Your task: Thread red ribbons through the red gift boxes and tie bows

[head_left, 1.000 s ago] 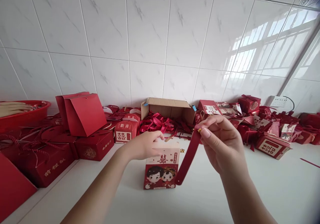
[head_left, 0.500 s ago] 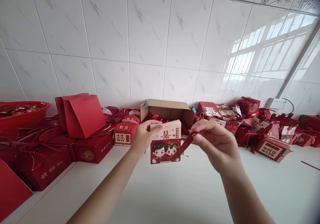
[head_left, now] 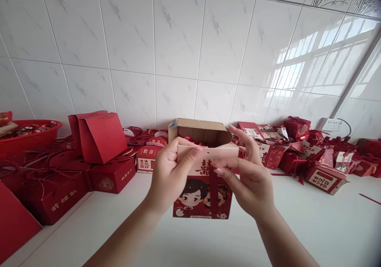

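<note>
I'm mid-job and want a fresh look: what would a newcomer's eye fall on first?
Probably the gift box printed with a cartoon couple, front and centre, its top edge pinched by the left hand. In front of it, the right hand holds a dark red strap. At far left, a bright red basin also stands out.

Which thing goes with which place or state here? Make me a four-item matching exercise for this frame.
Things:
1. left hand
2. strip
3. carton
4. basin

Places and states:
A. brown, beyond the printed box
B. red, at the picture's left edge
C. holding the printed box near its top
D. pinched in the right hand

Pairs: 1-C, 2-D, 3-A, 4-B
</note>
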A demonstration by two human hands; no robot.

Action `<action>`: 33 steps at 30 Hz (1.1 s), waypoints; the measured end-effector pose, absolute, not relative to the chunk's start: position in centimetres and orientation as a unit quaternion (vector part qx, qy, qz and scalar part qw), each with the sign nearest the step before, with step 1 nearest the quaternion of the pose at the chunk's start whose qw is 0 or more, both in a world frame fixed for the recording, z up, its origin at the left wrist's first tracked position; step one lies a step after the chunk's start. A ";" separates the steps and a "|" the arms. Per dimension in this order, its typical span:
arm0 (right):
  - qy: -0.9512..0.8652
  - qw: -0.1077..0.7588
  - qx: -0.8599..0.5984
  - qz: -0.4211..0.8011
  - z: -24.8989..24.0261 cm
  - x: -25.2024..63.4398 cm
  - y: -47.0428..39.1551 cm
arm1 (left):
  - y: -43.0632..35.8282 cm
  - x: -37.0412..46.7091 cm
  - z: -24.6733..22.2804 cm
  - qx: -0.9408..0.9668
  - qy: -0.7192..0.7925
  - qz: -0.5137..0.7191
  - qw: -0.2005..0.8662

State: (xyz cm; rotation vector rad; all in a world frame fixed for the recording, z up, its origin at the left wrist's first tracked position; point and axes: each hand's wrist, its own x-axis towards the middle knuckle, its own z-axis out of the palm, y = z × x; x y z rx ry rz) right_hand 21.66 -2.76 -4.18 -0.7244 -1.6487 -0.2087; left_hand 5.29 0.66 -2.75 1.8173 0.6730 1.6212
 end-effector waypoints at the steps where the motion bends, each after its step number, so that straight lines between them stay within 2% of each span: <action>1: -0.718 0.619 -0.308 -0.079 -4.2 21.6 -2.8 | 0.3 5.4 -2.7 0.689 0.252 0.617 0.285; 12: -0.712 0.649 -0.269 -0.013 -4.7 21.3 -2.8 | -0.6 5.9 -3.3 0.702 0.229 0.631 0.236; 19: -0.695 0.669 -0.264 0.003 -4.9 20.6 -2.9 | -0.5 5.7 -2.9 0.675 0.266 0.667 0.170; 33: -0.678 0.681 -0.276 -0.024 -4.9 20.6 -3.0 | -0.8 6.2 -3.6 0.702 0.218 0.652 0.185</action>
